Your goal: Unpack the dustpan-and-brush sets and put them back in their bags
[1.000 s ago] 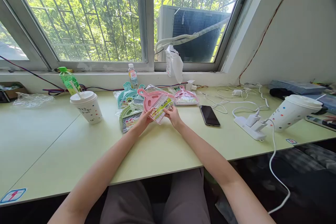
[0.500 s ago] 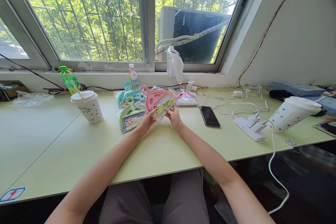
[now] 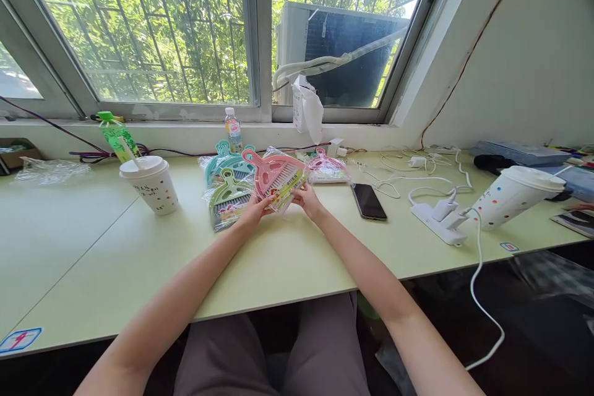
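Between my hands I hold a pink dustpan and brush set (image 3: 271, 174) in clear wrap with a yellow-green label, tilted above the table. My left hand (image 3: 254, 210) is closed on its lower left edge. My right hand (image 3: 306, 199) grips the lower right corner. Just left of it lies a green dustpan and brush set (image 3: 228, 195), also wrapped. Behind that one is a teal set (image 3: 223, 164). A second pink set (image 3: 326, 168) lies behind my right hand. The fingertips under the held set are partly hidden.
A white paper cup (image 3: 151, 185) with a straw and a green-capped bottle (image 3: 118, 136) stand left. To the right are a phone (image 3: 369, 201), a power strip (image 3: 439, 223) with white cables, and a tilted large cup (image 3: 517, 198). A small bottle (image 3: 233, 130) stands near the window sill.
The view has shifted slightly, so the scene sits a little higher and farther left. Both hands keep hold of the pink set, which has tilted a little.
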`<state>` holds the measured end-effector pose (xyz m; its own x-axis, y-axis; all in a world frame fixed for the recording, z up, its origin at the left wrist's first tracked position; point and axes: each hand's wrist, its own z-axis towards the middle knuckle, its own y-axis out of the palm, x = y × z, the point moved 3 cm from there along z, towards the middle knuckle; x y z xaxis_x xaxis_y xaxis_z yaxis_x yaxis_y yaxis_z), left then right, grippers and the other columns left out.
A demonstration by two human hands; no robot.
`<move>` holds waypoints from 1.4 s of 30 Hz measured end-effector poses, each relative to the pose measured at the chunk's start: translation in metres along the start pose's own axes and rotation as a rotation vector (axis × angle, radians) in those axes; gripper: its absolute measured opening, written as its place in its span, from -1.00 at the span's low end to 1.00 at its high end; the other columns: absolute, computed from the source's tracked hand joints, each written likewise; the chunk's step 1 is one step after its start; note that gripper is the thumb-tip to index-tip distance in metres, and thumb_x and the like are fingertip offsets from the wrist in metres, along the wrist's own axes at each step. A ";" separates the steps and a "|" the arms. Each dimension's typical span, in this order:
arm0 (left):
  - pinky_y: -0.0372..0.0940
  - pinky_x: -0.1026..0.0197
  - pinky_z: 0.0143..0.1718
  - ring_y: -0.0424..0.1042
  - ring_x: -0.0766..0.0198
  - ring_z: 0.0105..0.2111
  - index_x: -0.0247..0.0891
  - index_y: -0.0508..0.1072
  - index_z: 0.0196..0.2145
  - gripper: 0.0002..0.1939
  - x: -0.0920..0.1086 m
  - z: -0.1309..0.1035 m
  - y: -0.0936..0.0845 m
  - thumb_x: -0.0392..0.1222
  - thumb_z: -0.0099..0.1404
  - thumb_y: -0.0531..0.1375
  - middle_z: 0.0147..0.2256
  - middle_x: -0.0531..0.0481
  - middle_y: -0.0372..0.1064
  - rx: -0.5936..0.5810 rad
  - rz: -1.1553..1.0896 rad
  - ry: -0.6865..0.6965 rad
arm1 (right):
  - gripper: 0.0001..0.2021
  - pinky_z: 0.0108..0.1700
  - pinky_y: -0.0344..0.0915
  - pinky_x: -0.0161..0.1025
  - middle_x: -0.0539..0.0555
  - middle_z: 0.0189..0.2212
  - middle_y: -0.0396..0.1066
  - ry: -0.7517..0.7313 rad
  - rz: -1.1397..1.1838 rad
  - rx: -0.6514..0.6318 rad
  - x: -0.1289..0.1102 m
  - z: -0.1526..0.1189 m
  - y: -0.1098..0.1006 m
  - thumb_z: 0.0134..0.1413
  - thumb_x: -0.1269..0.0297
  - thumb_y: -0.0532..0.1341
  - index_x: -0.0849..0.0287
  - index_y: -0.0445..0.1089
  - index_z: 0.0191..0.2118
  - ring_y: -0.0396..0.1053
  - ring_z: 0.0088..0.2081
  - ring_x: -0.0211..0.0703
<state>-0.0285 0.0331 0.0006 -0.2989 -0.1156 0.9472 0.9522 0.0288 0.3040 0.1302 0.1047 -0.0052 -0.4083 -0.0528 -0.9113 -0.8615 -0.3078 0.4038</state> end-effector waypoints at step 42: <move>0.50 -0.01 -0.31 0.56 0.10 -0.35 -0.18 0.15 0.18 -0.25 -0.010 0.005 -0.004 -0.06 0.09 0.34 -0.05 -0.21 0.48 0.004 0.110 -0.019 | -0.80 -0.11 0.53 -0.07 -0.01 -0.28 0.55 0.065 -0.029 0.061 -0.001 -0.001 0.002 0.04 0.33 0.31 0.08 0.30 -0.22 0.55 -0.29 -0.16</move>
<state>-0.0299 0.0389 -0.0102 -0.1938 -0.0932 0.9766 0.9791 0.0440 0.1985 0.1291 0.1036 -0.0033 -0.3647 -0.1066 -0.9250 -0.8900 -0.2521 0.3800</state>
